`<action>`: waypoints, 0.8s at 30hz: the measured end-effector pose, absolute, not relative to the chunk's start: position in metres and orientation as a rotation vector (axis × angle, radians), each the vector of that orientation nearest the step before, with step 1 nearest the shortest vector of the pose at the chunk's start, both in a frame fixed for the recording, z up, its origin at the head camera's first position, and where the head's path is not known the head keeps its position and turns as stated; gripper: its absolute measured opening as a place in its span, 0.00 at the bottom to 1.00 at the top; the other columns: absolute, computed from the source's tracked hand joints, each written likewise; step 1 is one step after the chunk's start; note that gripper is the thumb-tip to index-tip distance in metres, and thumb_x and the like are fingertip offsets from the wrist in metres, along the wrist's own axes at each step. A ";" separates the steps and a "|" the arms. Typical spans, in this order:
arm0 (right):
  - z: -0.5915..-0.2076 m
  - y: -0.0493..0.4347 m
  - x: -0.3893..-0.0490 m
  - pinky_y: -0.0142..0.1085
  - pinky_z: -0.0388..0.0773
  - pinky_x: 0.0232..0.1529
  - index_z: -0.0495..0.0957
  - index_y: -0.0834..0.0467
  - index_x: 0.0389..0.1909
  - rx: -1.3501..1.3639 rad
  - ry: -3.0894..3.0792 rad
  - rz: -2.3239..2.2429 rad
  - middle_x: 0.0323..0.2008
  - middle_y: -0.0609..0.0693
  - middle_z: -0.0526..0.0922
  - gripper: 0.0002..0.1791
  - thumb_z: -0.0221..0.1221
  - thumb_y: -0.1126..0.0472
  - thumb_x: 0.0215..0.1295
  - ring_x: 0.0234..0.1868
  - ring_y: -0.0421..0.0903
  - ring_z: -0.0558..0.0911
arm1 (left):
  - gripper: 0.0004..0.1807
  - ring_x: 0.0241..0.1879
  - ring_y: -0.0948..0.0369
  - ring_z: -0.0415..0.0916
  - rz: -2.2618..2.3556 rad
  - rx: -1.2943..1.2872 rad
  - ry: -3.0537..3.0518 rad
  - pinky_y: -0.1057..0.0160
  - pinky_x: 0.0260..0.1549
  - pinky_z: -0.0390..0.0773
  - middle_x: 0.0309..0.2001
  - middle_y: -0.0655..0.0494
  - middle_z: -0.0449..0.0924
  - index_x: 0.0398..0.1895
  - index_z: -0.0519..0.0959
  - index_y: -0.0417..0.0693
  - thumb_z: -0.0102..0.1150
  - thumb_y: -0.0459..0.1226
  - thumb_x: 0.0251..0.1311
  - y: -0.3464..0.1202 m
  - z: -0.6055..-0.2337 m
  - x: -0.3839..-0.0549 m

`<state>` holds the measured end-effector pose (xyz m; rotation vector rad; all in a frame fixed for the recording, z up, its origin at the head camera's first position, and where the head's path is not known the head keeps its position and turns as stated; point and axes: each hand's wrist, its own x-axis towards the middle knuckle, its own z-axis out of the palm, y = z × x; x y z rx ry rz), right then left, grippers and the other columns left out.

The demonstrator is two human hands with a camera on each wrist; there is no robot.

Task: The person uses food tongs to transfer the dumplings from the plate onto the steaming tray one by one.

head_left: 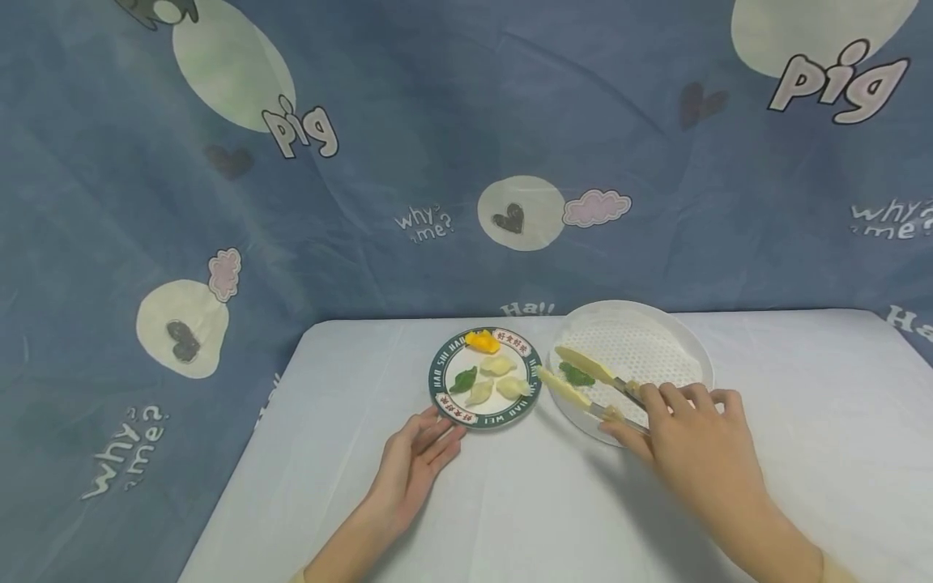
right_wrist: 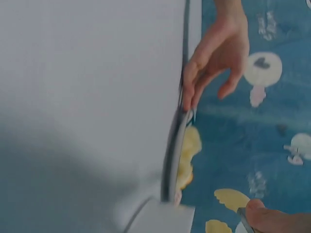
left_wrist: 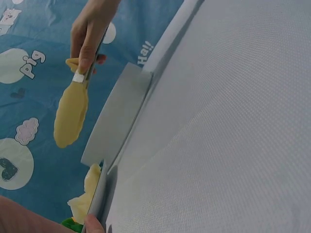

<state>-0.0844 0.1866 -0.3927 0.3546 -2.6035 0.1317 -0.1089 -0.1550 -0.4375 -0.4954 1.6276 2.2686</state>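
My left hand (head_left: pixel 421 453) touches the near left rim of a small plate (head_left: pixel 490 421) with its fingers fairly straight; in the right wrist view its thumb stands away from the rim. On this green-bordered plate lie three pale yellow dumplings (head_left: pixel 498 366), a green dumpling (head_left: pixel 463 380) and an orange dumpling (head_left: pixel 483 341). My right hand (head_left: pixel 696 441) grips a pair of tongs (head_left: pixel 586 363) with pale yellow tips. The tips are spread apart with nothing between them, over the left part of a round white tray (head_left: pixel 656 344). A green piece (head_left: pixel 577 374) lies in that tray, partly hidden by the tongs.
Both dishes stand side by side on a white-covered table (head_left: pixel 306 453), near its back edge. A blue printed cloth (head_left: pixel 408 121) hangs right behind the table. The tray has a raised rim and a dimpled white bottom.
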 end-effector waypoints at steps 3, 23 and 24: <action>-0.392 0.176 -0.083 0.55 0.74 0.45 0.84 0.58 0.51 0.400 -2.593 0.106 0.35 0.52 0.88 0.41 0.52 0.23 0.70 0.41 0.61 0.85 | 0.39 0.82 0.39 0.64 2.270 -0.491 1.628 0.48 0.85 0.68 0.81 0.29 0.56 0.87 0.47 0.37 0.40 0.42 0.79 -0.155 -0.437 -0.108; -0.405 0.116 -0.099 0.48 0.74 0.41 0.82 0.58 0.45 0.530 -2.634 0.046 0.35 0.52 0.85 0.39 0.61 0.24 0.63 0.42 0.57 0.84 | 0.40 0.82 0.38 0.62 2.288 -0.459 1.624 0.47 0.85 0.67 0.82 0.27 0.54 0.87 0.46 0.35 0.41 0.42 0.79 -0.155 -0.439 -0.109; -0.406 0.114 -0.101 0.48 0.74 0.41 0.83 0.58 0.46 0.531 -2.630 0.041 0.35 0.52 0.85 0.39 0.61 0.24 0.63 0.42 0.57 0.84 | 0.40 0.82 0.38 0.62 2.289 -0.461 1.623 0.46 0.85 0.67 0.82 0.27 0.54 0.87 0.46 0.35 0.41 0.42 0.79 -0.155 -0.439 -0.109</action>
